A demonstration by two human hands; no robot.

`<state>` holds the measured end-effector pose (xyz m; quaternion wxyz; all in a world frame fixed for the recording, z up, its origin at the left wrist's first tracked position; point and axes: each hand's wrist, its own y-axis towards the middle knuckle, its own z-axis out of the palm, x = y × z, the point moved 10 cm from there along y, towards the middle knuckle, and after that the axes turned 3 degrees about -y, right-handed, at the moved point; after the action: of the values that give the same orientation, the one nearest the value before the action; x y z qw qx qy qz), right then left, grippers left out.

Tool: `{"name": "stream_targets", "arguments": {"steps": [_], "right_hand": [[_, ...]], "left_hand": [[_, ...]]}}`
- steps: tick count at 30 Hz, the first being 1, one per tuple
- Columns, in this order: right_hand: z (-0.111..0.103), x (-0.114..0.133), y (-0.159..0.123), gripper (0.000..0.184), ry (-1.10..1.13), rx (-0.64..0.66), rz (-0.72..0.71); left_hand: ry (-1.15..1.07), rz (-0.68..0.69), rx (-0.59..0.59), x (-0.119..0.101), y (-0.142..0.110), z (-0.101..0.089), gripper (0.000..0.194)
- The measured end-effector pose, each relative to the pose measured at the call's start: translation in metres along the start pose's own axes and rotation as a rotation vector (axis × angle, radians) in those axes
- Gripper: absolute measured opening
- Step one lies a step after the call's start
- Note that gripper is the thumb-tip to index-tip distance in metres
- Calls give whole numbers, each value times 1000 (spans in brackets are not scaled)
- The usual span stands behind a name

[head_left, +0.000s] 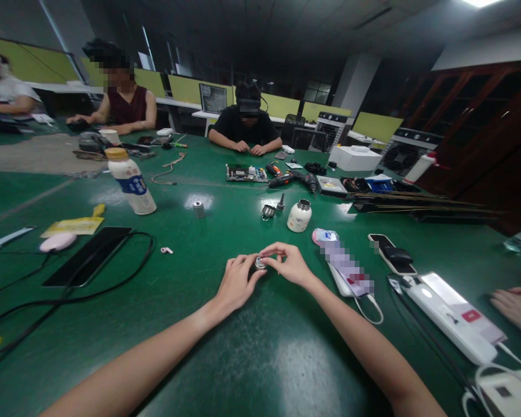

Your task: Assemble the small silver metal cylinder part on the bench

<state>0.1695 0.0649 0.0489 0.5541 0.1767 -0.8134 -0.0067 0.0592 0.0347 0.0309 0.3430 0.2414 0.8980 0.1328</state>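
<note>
A small round silvery metal piece (260, 263) is between my hands, low over the green table (260, 341); its exact kind is too small to make out. My left hand (237, 282) grips it from the left with thumb and fingers. From the right, my right hand (290, 265) pinches the same piece with bent fingertips. Beyond my right hand stands a squat white flask (299, 218), its metal mouth uncovered. Beside the flask are a small metal part with a loop (268, 212) and a narrow upright metal part (280, 202). A short metal cylinder (198, 210) stands farther left.
To the left are a drink bottle (132, 184), a dark tablet (89, 255), cables and an earbud (167, 251). Phones and a white power strip (455, 318) lie right, near another person's hand (516, 307). Across sit co-workers, behind a circuit board (246, 173) and power drills (293, 179).
</note>
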Motion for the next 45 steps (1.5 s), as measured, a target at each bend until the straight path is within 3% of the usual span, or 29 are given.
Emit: {"name": "stream_targets", "arguments": {"steps": [6, 11, 18, 22, 28, 34, 40, 45], "right_hand": [[-6, 5, -2, 28, -180, -71, -29], [-26, 13, -2, 33, -158, -199, -30], [-4, 23, -3, 24, -173, 99, -86], [-3, 20, -3, 19, -196, 81, -88], [-6, 19, -4, 24, -249, 13, -117], [-3, 28, -9, 21, -394, -57, -217], [1, 27, -9, 16, -470, -38, -257], [-3, 26, -6, 24, -334, 68, -206]], "left_hand": [[10, 43, 7, -7, -1, 0, 27], [30, 49, 8, -10, -2, 0, 27], [32, 63, 8, -10, -2, 1, 29], [30, 63, 10, -10, -2, 1, 28], [12, 69, 11, -11, -2, 1, 28], [25, 85, -2, -10, -3, 1, 23], [33, 73, 1, -9, -2, 2, 23], [9, 72, 9, -12, -2, 1, 27]]}}
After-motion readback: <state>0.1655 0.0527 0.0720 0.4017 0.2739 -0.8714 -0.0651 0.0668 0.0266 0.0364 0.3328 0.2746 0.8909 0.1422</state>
